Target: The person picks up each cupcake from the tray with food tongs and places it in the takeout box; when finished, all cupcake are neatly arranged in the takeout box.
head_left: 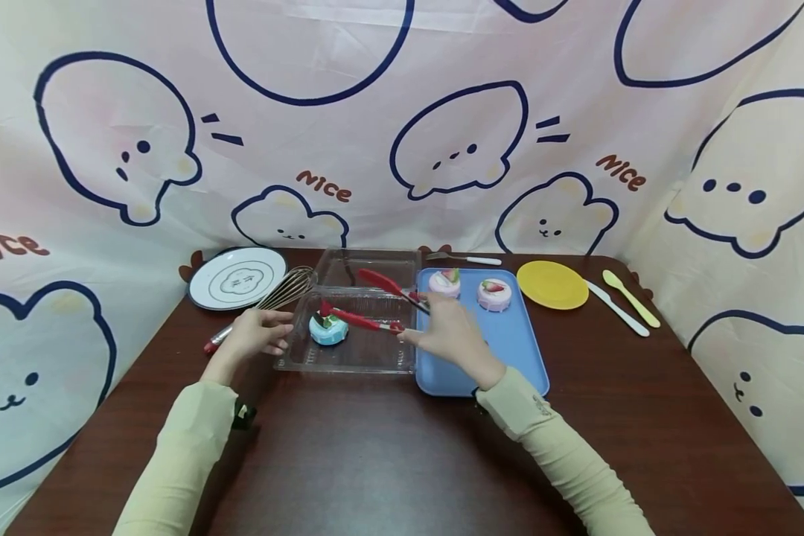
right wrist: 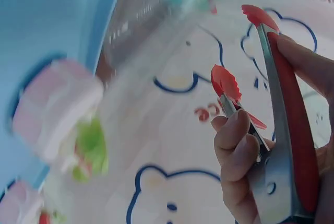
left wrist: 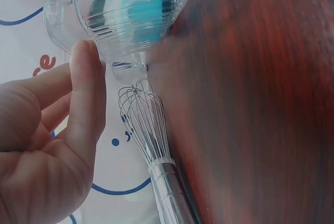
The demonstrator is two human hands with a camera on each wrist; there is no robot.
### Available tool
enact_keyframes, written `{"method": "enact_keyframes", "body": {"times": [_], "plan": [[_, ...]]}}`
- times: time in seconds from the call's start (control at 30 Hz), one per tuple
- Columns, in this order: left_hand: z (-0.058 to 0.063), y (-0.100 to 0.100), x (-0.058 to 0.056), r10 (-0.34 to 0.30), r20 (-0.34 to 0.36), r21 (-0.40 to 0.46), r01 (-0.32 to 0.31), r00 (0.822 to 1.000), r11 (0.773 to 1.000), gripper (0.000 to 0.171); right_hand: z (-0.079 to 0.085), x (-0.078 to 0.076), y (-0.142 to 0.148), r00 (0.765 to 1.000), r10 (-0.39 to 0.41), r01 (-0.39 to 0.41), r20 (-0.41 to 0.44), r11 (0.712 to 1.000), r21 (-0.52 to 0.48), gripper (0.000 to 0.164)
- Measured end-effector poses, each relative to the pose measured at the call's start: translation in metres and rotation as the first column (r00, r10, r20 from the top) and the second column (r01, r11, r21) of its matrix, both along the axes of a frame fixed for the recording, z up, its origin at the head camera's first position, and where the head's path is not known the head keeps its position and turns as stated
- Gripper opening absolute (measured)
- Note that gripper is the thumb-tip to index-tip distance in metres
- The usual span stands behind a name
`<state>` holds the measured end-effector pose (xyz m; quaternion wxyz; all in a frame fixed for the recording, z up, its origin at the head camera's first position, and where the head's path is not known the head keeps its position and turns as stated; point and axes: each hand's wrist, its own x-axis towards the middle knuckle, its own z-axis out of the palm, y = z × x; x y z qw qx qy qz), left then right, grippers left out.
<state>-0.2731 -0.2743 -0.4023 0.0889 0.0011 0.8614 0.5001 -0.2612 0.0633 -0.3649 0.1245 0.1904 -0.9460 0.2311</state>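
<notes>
My right hand (head_left: 457, 335) grips a pair of red-tipped metal tongs (right wrist: 284, 125), whose arms are spread apart over the clear plastic container (head_left: 375, 357). In that container's left part sits a small blue toy cake (head_left: 328, 331) with green and red on top, and one tong tip overlaps the cake's topping in the head view. My left hand (head_left: 260, 335) is at the container's left side with its fingers extended, fingertips (left wrist: 86, 57) right at the clear wall. Just beyond this hand, a whisk (left wrist: 146, 125) lies on the table.
Right of the container, a blue tray (head_left: 482, 372) carries two pink toy cakes (head_left: 494, 295). A white plate (head_left: 204, 290) lies back left. A yellow plate (head_left: 552, 284), white knife (head_left: 619, 309) and yellow spoon (head_left: 633, 299) lie right. A white-handled fork (head_left: 465, 259) lies behind the tray.
</notes>
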Motion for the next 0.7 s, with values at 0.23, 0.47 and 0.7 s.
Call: {"method": "enact_keyframes", "body": {"times": [0.23, 0.47, 0.7], "plan": [[0.004, -0.001, 0.001, 0.007, -0.016, -0.051, -0.008, 1.000, 0.999, 0.038, 0.007, 0.004, 0.045, 0.997, -0.073, 0.073, -0.020, 0.997, 0.013, 0.073], [-0.003, -0.006, -0.002, 0.014, -0.003, -0.023, -0.015, 1.000, 1.000, 0.042, 0.009, 0.017, 0.092, 0.989, -0.143, 0.140, 0.036, 0.987, 0.076, 0.076], [-0.004, -0.005, -0.004, 0.014, 0.022, 0.031, -0.015, 1.000, 0.999, 0.043, -0.004, 0.029, 0.135, 0.980, -0.172, 0.161, 0.098, 0.980, 0.115, 0.072]]}}
